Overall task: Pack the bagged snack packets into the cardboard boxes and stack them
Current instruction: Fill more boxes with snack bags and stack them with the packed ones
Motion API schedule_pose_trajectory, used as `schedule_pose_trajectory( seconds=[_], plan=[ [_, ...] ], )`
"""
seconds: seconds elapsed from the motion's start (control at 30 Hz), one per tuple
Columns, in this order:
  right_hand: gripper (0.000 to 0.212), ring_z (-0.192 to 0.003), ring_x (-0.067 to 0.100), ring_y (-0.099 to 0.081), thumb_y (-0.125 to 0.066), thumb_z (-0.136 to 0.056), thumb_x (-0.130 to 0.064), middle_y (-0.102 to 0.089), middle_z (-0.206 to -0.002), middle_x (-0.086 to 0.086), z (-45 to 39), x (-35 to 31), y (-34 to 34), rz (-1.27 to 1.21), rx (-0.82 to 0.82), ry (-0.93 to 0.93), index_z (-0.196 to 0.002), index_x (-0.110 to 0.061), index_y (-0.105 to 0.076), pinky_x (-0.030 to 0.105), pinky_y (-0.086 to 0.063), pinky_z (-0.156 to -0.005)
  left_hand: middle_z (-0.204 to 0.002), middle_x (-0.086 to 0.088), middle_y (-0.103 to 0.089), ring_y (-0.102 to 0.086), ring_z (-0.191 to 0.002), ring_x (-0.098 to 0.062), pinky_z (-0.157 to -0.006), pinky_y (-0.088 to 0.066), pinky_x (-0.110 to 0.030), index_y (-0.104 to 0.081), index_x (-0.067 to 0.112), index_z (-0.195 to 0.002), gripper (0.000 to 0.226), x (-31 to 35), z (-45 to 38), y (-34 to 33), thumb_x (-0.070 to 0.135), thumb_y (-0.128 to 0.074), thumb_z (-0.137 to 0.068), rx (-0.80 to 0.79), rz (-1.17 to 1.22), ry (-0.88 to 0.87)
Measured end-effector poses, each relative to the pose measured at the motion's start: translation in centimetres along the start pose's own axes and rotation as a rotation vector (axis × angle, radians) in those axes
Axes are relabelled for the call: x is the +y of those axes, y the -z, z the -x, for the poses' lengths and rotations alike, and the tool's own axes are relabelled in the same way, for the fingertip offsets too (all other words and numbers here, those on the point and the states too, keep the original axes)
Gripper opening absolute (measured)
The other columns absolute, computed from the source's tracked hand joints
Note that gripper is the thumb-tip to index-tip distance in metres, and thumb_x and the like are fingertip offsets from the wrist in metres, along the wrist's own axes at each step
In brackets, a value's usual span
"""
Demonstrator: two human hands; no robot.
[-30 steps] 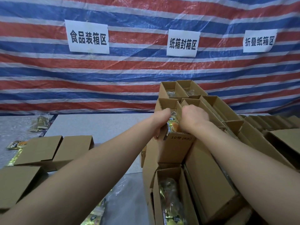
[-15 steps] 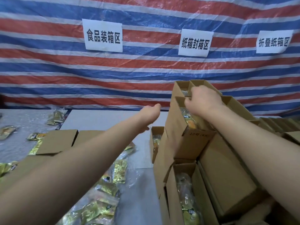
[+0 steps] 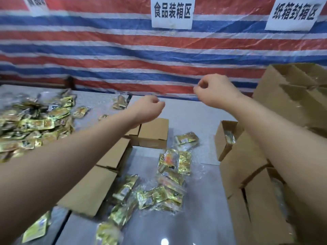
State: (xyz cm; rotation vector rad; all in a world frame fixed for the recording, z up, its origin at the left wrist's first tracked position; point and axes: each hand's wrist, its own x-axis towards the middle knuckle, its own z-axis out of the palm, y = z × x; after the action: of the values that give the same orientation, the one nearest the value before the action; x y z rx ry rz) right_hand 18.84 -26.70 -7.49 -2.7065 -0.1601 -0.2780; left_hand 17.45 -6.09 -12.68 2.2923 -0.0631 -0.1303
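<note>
Half a second ago our right hand (image 3: pixel 215 91) lay on the top box of the stack (image 3: pixel 290 103) and our left hand (image 3: pixel 147 110) hung flat beside it. Now both hands are off the stack and raised over the middle of the bench (image 3: pixel 194 117), and the view has swung left, bringing the packet heap (image 3: pixel 35 121) at the left edge into sight.

Our left grip is loosely curled, knuckles up, holding nothing and touching nothing. Our right grip is clenched, thumb tip against forefinger; whether anything is pinched there we cannot tell.

Bagged packets (image 3: pixel 169 177) lie loose mid-bench, between the closed boxes (image 3: pixel 152 131) under our left forearm and the stack on the right side. An open box (image 3: pixel 225 138) at the stack's foot shows a packet inside.

The stack is cut off at the right edge, and our right forearm hides part of it. The heap is blurred.
</note>
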Motion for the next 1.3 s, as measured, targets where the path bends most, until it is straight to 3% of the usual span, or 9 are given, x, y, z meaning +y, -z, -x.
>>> schedule_pose_trajectory(
  seconds=[0.17,0.33,0.57,0.7,0.87,1.0,1.1,1.2,1.3],
  plan=[
    [0.026,-0.094,0.028,-0.060,-0.053,-0.095,-0.030,-0.067,-0.105,0.009,2.3,-1.8,-8.7,-0.103,-0.179,-0.036,-0.102,-0.009,-0.067,0.037,-0.051,-0.081,-0.099,-0.004,-0.066,-0.060,-0.082,-0.017,-0.066,-0.043,-0.027,-0.064,0.010,-0.111,0.032,-8.4,2.4,-2.1,0.033,-0.043,-0.101,-0.066,-0.181,0.074],
    [0.023,-0.093,0.023,-0.061,-0.052,-0.094,-0.029,-0.067,-0.104,0.004,6.7,-2.4,-17.1,-0.137,-0.380,-0.057,-0.106,-0.015,-0.067,0.030,-0.045,-0.074,-0.122,-0.012,-0.063,-0.060,-0.106,-0.029,-0.083,-0.045,-0.036,-0.057,0.011,-0.124,0.035,-19.4,5.3,-5.0,0.035,-0.047,-0.101,-0.023,-0.281,0.246],
    [0.036,-0.106,0.023,-0.061,-0.051,-0.096,-0.035,-0.064,-0.117,0.004,11.5,-3.0,-23.1,-0.171,-0.569,-0.108,-0.125,-0.015,-0.062,0.036,-0.049,-0.093,-0.163,-0.020,-0.014,-0.020,-0.148,-0.041,-0.117,-0.025,-0.051,-0.004,0.009,-0.157,0.101,-32.9,10.0,-9.1,0.069,-0.047,-0.089,-0.158,-0.741,0.473],
    [0.036,-0.108,0.020,-0.058,-0.051,-0.096,-0.036,-0.062,-0.123,0.002,13.4,-2.7,-24.5,-0.157,-0.591,-0.121,-0.125,-0.017,-0.061,0.034,-0.048,-0.093,-0.163,-0.016,0.020,0.005,-0.150,-0.048,-0.118,-0.017,-0.063,0.022,0.016,-0.155,0.120,-36.2,11.6,-11.0,0.065,-0.061,-0.084,-0.224,-0.791,0.532],
    [0.034,-0.103,0.018,-0.057,-0.050,-0.098,-0.035,-0.061,-0.122,0.003,14.4,-2.9,-25.0,-0.178,-0.607,-0.137,-0.124,-0.016,-0.061,0.030,-0.046,-0.086,-0.159,-0.020,0.027,0.007,-0.149,-0.049,-0.117,-0.014,-0.062,0.032,0.008,-0.149,0.155,-36.5,11.9,-10.7,0.069,-0.080,-0.060,-0.247,-0.871,0.531],
    [0.038,-0.113,0.019,-0.057,-0.049,-0.099,-0.037,-0.058,-0.130,0.002,14.6,-3.9,-24.8,-0.157,-0.616,-0.119,-0.130,-0.018,-0.059,0.031,-0.045,-0.092,-0.164,-0.019,-0.005,-0.019,-0.148,-0.043,-0.114,-0.032,-0.057,0.009,0.011,-0.157,0.115,-35.5,12.2,-7.4,0.031,-0.076,-0.083,-0.129,-0.946,0.502],
    [0.041,-0.116,0.020,-0.058,-0.047,-0.100,-0.038,-0.058,-0.135,0.002,14.0,-5.0,-24.3,-0.159,-0.619,-0.087,-0.135,-0.018,-0.056,0.030,-0.044,-0.089,-0.128,-0.004,-0.057,-0.060,-0.113,-0.023,-0.076,-0.051,-0.033,-0.028,0.023,-0.147,0.070,-33.0,11.8,-2.1,0.015,-0.063,-0.087,-0.038,-0.926,0.430],
    [0.043,-0.124,0.021,-0.054,-0.048,-0.100,-0.035,-0.054,-0.140,0.004,12.8,-6.2,-23.1,-0.193,-0.586,-0.047,-0.138,-0.016,-0.053,0.034,-0.044,-0.102,-0.086,0.010,-0.063,-0.066,-0.079,-0.014,-0.049,-0.041,-0.026,-0.049,0.040,-0.129,0.046,-29.1,11.5,2.6,0.014,-0.048,-0.091,0.004,-0.983,0.353],
    [0.049,-0.132,0.021,-0.047,-0.049,-0.098,-0.032,-0.045,-0.147,0.004,11.2,-7.1,-20.9,-0.227,-0.482,0.015,-0.145,-0.018,-0.045,0.034,-0.037,-0.109,-0.091,0.009,-0.068,-0.067,-0.083,-0.016,-0.061,-0.053,-0.029,-0.053,0.045,-0.123,0.045,-23.9,11.3,4.9,0.015,-0.048,-0.090,0.026,-0.928,0.233]
  ],
)
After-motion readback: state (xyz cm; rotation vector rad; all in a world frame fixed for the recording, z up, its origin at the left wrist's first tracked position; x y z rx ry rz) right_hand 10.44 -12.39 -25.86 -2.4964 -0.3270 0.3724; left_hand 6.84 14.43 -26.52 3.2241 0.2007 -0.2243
